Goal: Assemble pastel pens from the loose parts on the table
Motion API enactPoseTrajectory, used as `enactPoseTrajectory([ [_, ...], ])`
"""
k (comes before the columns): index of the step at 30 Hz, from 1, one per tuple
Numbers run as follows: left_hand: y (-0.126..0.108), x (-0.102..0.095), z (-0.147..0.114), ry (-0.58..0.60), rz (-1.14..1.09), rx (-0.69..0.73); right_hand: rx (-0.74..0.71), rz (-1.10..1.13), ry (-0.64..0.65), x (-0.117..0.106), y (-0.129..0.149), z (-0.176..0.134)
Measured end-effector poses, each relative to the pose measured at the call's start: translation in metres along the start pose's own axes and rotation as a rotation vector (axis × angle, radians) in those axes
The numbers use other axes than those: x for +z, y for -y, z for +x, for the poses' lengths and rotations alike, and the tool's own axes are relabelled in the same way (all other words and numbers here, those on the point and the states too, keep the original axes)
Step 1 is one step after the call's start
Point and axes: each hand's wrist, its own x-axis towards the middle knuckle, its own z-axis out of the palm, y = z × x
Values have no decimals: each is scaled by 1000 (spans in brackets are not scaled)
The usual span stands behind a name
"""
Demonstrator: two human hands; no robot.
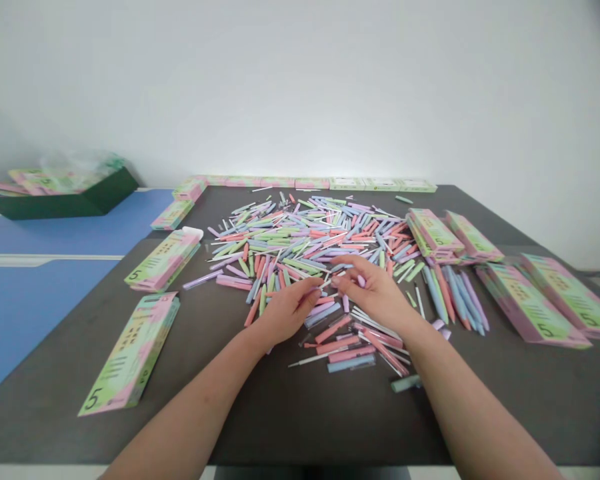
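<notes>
Above the near side of a big pile of pastel pen parts (300,233), my left hand (289,310) and my right hand (373,288) meet almost fingertip to fingertip. A thin white pen refill (326,283) shows between them. My left hand is closed, thumb and forefinger pinched at one end of the refill. Bent fingers of my right hand close round the other end; what else they may hold is hidden. Below the hands lie loose coral and blue pen barrels (351,363) and several white refills (377,323).
Finished-looking pens (457,297) lie in a row at right, beside stacked printed boxes (533,303). More boxes (135,353) line the left side, and a row of boxes (313,183) borders the back. A dark green tray (55,207) stands on the blue table (45,300).
</notes>
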Motion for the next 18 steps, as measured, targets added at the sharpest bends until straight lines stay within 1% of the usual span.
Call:
enactPoseTrajectory([
  [2, 1, 0, 2, -36, -6, -12, -24, -101, -108, -9, 23, -10],
  [3, 1, 0, 3, -56, -8, -14, -42, -108, -102, -14, 38, -18],
  [4, 0, -1, 3, -73, -12, -13, -51, -85, -40, -16, 52, -29],
  [5, 0, -2, 4, -89, -14, -12, -70, -44, 87, -16, 65, -41],
  [6, 0, -3, 5, -104, -16, -11, -85, -16, 260, -13, 76, -56],
  [7, -1, -4, 6, -108, -19, -8, -94, 3, 464, -4, 81, -71],
  [8, -1, -6, 7, -109, -21, -4, -106, 13, 660, 9, 81, -87],
  [10, -3, -8, 7, -110, -25, 3, -110, -4, 1017, 48, 64, -120],
  [11, -4, -9, 7, -111, -26, 7, -90, -51, 1139, 72, 49, -136],
  [12, -5, -11, 7, -113, -26, 9, -48, -99, 1218, 98, 31, -151],
  [13, -6, -12, 7, -116, -24, 12, -2, -144, 1238, 123, 12, -164],
  [14, -7, -14, 6, -118, -22, 15, 39, -179, 1228, 146, -5, -176],
  [15, -9, -16, 5, -121, -21, 18, 74, -200, 1159, 167, -21, -185],
  [16, -10, -17, 4, -123, -20, 21, 94, -218, 1142, 184, -33, -192],
  [18, -14, -20, 3, -127, -24, 27, 89, -201, 1145, 210, -45, -200],
])
